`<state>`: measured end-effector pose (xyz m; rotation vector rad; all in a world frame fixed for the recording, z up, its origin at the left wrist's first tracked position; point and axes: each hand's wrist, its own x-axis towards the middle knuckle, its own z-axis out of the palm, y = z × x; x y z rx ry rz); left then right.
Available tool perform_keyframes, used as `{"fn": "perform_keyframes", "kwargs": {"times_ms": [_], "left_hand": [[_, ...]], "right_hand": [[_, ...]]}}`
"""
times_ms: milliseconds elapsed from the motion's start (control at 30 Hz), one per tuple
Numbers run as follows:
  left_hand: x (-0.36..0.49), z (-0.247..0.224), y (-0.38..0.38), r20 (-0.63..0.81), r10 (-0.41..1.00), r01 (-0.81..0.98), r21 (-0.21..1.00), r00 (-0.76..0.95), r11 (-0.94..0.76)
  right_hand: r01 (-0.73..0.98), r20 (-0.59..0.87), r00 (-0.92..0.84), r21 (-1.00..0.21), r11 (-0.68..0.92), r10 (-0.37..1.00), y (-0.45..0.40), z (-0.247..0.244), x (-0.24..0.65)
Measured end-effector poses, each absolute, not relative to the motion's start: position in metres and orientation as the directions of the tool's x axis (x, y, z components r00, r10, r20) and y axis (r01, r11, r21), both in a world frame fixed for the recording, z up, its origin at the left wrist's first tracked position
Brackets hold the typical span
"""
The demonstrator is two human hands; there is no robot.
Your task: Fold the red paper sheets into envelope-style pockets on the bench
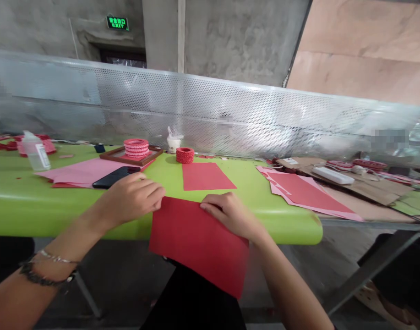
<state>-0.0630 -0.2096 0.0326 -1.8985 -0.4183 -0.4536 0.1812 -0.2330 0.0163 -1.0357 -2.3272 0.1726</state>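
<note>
Hands pin a red sheet (196, 243) over the near edge of the green table (58, 206): left hand (134, 197) with curled fingers at its ten o'clock corner, right hand (230, 215) pinching the top edge. At eleven o'clock on the far wall, a green sign (117, 22) reads EXIT; the bottle (36, 151) label at nine o'clock is unreadable.
</note>
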Motion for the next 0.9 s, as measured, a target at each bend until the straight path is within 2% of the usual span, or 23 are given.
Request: {"fn": "perform_keyframes", "kwargs": {"times_ms": [100, 200, 300, 367, 467, 567, 667, 800, 900], "left_hand": [[-0.075, 0.029, -0.2, 0.62, 0.136, 0.624, -0.703, 0.773, -0.341], [-0.082, 0.022, -0.189, 0.762, 0.282, 0.792, -0.456, 0.583, -0.405], [-0.083, 0.013, -0.186, 0.703, 0.506, 0.825, -0.208, 0.5, -0.525], [-0.08, 0.01, -0.19, 0.63, 0.582, 0.801, -0.111, 0.514, -0.588], [-0.076, 0.01, -0.199, 0.584, 0.599, 0.776, -0.087, 0.548, -0.624], [-0.073, 0.012, -0.204, 0.595, 0.574, 0.758, -0.093, 0.562, -0.645], [-0.073, 0.014, -0.204, 0.603, 0.567, 0.734, -0.046, 0.561, -0.678], [-0.075, 0.014, -0.2, 0.643, 0.575, 0.713, 0.063, 0.506, -0.698], [-0.077, 0.014, -0.194, 0.668, 0.634, 0.695, 0.239, 0.389, -0.678]], "right_hand": [[0.641, 0.469, -0.496, -0.37, 0.673, 0.731, -0.233, 0.02, 0.188], [0.641, 0.511, -0.444, -0.394, 0.659, 0.736, -0.232, 0.022, 0.196], [0.622, 0.561, -0.375, -0.438, 0.649, 0.738, -0.226, 0.022, 0.201], [0.604, 0.576, -0.338, -0.474, 0.64, 0.745, -0.222, 0.019, 0.202], [0.584, 0.581, -0.307, -0.511, 0.631, 0.754, -0.217, 0.015, 0.201], [0.552, 0.603, -0.271, -0.542, 0.634, 0.751, -0.214, 0.012, 0.199], [0.52, 0.626, -0.224, -0.572, 0.634, 0.747, -0.21, 0.012, 0.198], [0.467, 0.643, -0.153, -0.622, 0.629, 0.75, -0.202, 0.013, 0.199], [0.386, 0.628, -0.09, -0.693, 0.608, 0.773, -0.196, 0.013, 0.198]]}}
